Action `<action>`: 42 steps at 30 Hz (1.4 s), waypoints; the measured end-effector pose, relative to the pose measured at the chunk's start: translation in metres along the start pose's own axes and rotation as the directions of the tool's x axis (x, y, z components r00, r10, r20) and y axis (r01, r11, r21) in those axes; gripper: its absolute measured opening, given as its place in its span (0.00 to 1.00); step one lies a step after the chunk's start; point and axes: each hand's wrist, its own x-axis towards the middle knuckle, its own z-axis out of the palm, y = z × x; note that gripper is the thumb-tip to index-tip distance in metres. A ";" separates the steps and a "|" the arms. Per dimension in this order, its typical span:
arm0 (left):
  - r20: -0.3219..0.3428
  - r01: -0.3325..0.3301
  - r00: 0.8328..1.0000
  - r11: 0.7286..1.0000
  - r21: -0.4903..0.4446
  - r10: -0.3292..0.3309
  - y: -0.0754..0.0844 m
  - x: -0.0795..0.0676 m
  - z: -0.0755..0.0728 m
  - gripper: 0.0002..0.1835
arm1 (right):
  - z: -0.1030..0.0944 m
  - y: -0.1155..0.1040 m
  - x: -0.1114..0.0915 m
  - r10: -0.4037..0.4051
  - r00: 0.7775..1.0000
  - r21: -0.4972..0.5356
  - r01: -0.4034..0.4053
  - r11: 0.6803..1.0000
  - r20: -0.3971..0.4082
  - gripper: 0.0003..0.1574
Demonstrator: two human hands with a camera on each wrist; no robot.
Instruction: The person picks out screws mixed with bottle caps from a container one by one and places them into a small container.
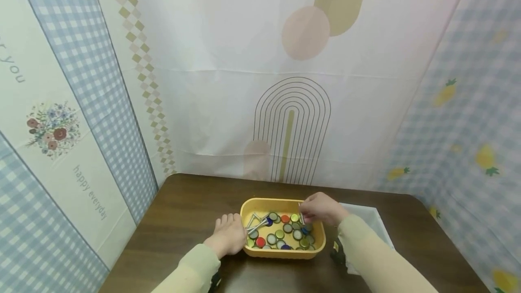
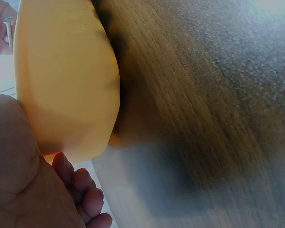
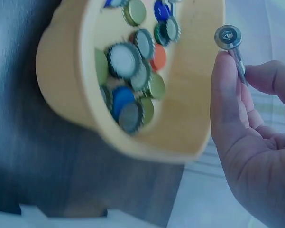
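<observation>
Brown table (image 1: 195,198), patterned curtains (image 1: 228,35). Right hand (image 1: 323,208) pinches bolt (image 3: 229,37) just under its head, right end of tub (image 1: 285,253); left hand (image 1: 231,234) touches tub, can't tell if gripping. Keep bolt clear of caps (image 3: 124,61).

Pinched in the right fingers (image 3: 224,90): bolt (image 3: 228,35), bare metal, smooth shiny head, ridged thread. Below them, bottle caps (image 3: 124,60): metal, crimped edges, some with coloured coating. Near left fingers (image 2: 92,202), loose bolts (image 1: 257,226): bright metal. Just beside those fingers, tray (image 2: 68,80): smooth plastic by look, soft sheen. Beneath, table (image 1: 191,207): wood-grain surface, faintly glossy. Beyond the fingers, I see backdrop (image 1: 228,35): matt cloth, creased. Behind them, sleeves (image 1: 199,263): matt cloth.
</observation>
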 end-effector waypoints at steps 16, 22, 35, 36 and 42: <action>0.003 -0.017 1.000 1.000 -0.005 0.017 -0.011 -0.004 0.004 0.12 | -0.057 0.030 -0.031 -0.061 0.998 0.059 0.061 0.996 0.007 0.19; -0.008 -0.022 1.000 1.000 -0.007 0.022 -0.013 -0.005 0.006 0.13 | -0.083 0.045 -0.047 -0.049 0.999 0.026 0.049 0.998 0.003 0.22; 0.002 -0.040 0.999 0.999 -0.008 0.040 -0.015 -0.004 0.003 0.13 | -0.100 0.073 -0.061 0.086 0.990 -0.024 -0.089 0.996 -0.109 0.09; 0.005 -0.040 0.999 0.999 -0.012 0.040 -0.015 -0.004 0.002 0.12 | -0.099 0.075 -0.061 0.091 0.989 -0.028 -0.095 0.995 -0.115 0.09; 0.022 -0.039 0.999 0.999 -0.019 0.039 -0.014 -0.003 0.001 0.12 | -0.090 0.086 -0.058 0.115 0.980 -0.132 -0.137 0.982 -0.161 0.08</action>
